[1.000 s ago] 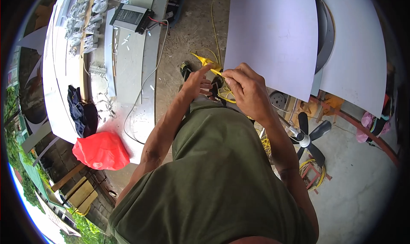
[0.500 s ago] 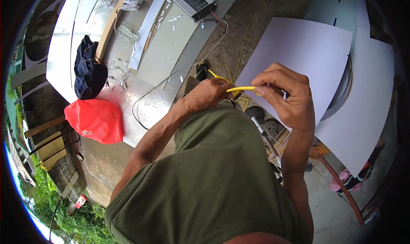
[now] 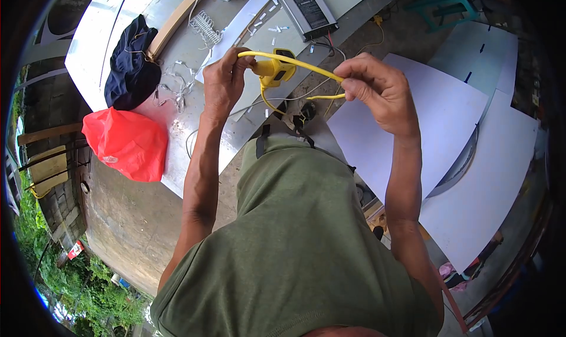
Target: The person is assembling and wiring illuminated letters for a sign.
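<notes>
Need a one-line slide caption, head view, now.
Left hand and right hand hold a yellow cable arched between them; red bag at left.

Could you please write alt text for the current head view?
A person's left hand and right hand hold a yellow cable between them, near a yellow device. A red bag lies at the edge of a worktable.

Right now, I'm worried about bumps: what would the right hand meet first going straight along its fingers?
The right hand would probably meet the yellow block, beyond the cable it holds; depth is unclear.
</notes>
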